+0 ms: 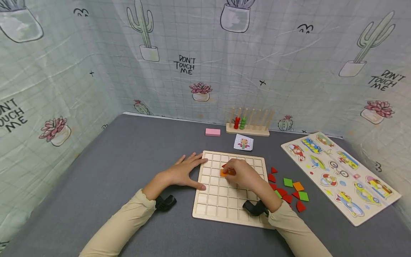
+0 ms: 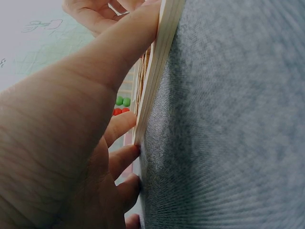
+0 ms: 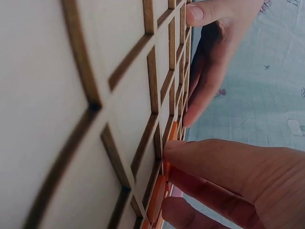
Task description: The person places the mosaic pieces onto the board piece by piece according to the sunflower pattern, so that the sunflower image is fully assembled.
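Observation:
A square wooden grid board [image 1: 212, 200] lies on the grey table. My left hand [image 1: 184, 172] is spread at its left side, with the thumb and index finger on the border. In the left wrist view, the other fingertips [image 2: 125, 157] reach the board's edge and the table. My right hand [image 1: 243, 174] is over the upper middle cells, pinching a small orange piece [image 3: 167, 169] between thumb and fingers. Another orange piece [image 1: 222, 173] sits in a cell just left of the fingertips. A bit of a red piece [image 1: 224, 165] shows above it, partly hidden by the hand.
Loose red, green [image 1: 288, 182] and orange [image 1: 298, 186] pieces lie right of the board. Farther right is a vehicle picture puzzle [image 1: 340, 175]. Behind the board are a pattern card [image 1: 243, 142], a pink block [image 1: 213, 132] and a peg rack [image 1: 248, 131] with red and green beads.

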### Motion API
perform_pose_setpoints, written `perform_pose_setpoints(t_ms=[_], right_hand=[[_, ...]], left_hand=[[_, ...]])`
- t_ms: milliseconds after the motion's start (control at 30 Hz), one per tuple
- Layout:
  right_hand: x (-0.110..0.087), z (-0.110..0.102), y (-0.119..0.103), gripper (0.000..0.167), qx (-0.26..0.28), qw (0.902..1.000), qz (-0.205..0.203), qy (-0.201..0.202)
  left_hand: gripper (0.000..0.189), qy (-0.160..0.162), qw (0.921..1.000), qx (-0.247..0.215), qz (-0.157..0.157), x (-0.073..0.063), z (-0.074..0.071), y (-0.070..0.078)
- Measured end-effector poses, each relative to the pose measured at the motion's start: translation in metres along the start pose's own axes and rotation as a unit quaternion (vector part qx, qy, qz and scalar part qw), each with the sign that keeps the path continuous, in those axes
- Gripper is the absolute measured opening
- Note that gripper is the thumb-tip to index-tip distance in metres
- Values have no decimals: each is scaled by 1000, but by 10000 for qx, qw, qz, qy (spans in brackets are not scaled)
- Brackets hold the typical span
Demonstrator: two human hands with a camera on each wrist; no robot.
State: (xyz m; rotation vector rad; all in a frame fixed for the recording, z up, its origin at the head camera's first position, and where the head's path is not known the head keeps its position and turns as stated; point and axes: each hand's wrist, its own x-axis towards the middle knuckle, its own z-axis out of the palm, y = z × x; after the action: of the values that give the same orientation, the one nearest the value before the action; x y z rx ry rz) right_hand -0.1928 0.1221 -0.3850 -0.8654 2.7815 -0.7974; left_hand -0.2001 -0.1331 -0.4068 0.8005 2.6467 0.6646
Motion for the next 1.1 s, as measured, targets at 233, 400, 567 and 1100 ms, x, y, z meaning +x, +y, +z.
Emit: perform_pose_setpoints(t_ms=[233, 400, 567, 1100], right_hand=[[-5, 0, 4, 8, 118, 9998, -46, 176], [-11, -8, 8, 6, 151, 9993, -75, 323], [-19, -16, 19, 5, 117, 9991, 26, 397], [-64, -43, 59, 9, 0, 9954, 548, 784]], left_hand=[[100, -41, 10000, 35, -9, 3, 3, 1], [100, -23, 10000, -41, -43, 2, 3, 0], [100, 30, 10000, -57, -46, 0, 2, 0], [101, -8, 10000, -21, -38, 2, 2, -2]])
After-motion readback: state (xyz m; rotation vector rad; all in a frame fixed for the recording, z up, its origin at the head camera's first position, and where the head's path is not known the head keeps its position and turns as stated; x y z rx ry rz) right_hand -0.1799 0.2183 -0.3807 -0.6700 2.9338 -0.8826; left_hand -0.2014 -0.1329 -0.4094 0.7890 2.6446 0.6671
